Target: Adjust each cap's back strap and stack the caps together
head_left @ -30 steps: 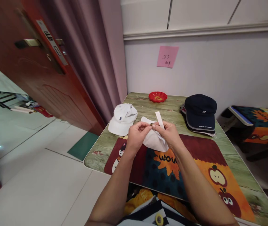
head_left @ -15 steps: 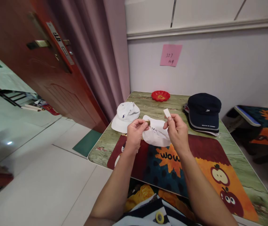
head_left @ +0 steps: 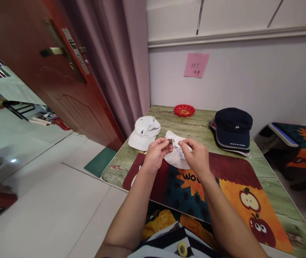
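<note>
A white cap [head_left: 178, 160] with dark stitching is in front of me, partly covered by my hands, over the top edge of the printed mat. My left hand [head_left: 156, 153] is closed in a pinch on a small brownish, metallic-looking piece, perhaps a buckle [head_left: 170, 141]. Opposite it, my right hand [head_left: 195, 154] is also pinched closed, its fingertips close to the left ones. It held a white strip, perhaps a strap, which now blends with the cap behind. A second white cap [head_left: 141, 138] with a small dark logo sits to the left.
Dark caps [head_left: 233, 125] are stacked at the table's right side. A red scalloped dish [head_left: 184, 110] stands at the back. The mat [head_left: 234, 168] lies across the front of the wood-patterned table [head_left: 272, 172]. A door [head_left: 69, 82] and curtain [head_left: 134, 53] are at left.
My right hand has moved left and lower, bringing its fingertips close to my left hand. The white strip that stuck up from the right fingers no longer shows clearly.
</note>
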`<action>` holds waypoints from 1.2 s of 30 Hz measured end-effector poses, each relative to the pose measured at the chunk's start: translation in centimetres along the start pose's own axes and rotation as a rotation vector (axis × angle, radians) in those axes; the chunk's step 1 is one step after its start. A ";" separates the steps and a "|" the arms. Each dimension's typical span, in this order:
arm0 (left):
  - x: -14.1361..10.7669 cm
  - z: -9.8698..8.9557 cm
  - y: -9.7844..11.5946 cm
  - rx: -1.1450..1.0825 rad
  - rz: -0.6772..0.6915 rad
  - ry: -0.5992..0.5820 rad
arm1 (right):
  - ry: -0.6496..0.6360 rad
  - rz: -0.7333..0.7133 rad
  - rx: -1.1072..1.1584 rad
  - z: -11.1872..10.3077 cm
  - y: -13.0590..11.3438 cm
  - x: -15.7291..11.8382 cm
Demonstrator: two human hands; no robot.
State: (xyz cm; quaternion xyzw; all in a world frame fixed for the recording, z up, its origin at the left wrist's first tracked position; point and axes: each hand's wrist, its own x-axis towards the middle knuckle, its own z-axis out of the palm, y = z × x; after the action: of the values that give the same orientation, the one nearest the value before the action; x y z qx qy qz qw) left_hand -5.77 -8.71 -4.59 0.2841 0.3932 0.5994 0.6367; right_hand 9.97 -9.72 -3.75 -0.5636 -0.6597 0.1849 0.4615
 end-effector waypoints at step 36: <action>-0.1 -0.4 0.0 0.203 0.042 -0.058 | -0.159 0.003 0.018 -1.3 1.4 0.2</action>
State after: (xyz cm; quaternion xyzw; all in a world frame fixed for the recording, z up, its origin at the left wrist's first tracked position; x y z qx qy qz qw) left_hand -6.08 -8.84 -4.75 0.3725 0.4271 0.5610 0.6033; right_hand 11.88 -9.48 -4.10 -0.5442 -0.6916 0.2356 0.4124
